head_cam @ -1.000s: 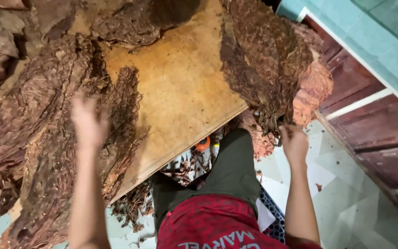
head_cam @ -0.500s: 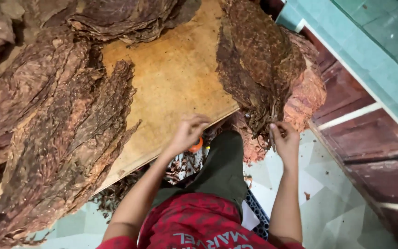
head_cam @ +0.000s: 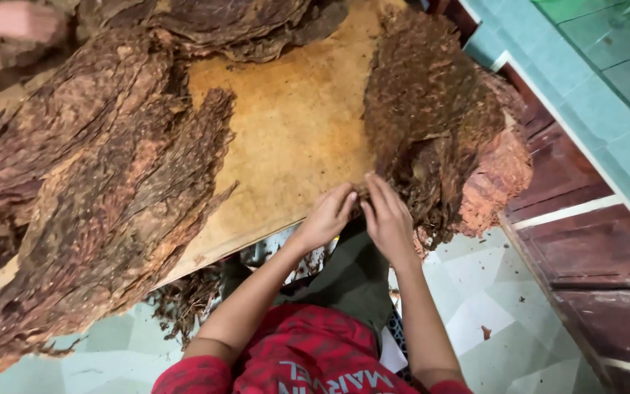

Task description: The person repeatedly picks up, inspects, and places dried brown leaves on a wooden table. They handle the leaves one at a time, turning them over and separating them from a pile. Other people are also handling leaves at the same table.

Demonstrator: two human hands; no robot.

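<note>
A stack of dried brown tobacco leaves (head_cam: pixel 432 109) lies on the right part of a tan wooden board (head_cam: pixel 293 138). My left hand (head_cam: pixel 327 215) and my right hand (head_cam: pixel 384 215) meet at the near lower-left edge of that stack, fingers pinching the leaf edge at the board's front rim. A larger heap of dried leaves (head_cam: pixel 96 190) spreads over the left of the board, away from both hands.
More leaves (head_cam: pixel 235 25) pile at the far side of the board. Another person's hand (head_cam: pixel 9 25) shows at the top left. Leaf scraps (head_cam: pixel 191 299) lie on the tiled floor under the board. A dark red wooden door (head_cam: pixel 592 241) and teal tiles stand at right.
My left hand has left the left heap and crossed to the right stack. My right hand shifted left along the stack's near edge. Both hands now meet there.
</note>
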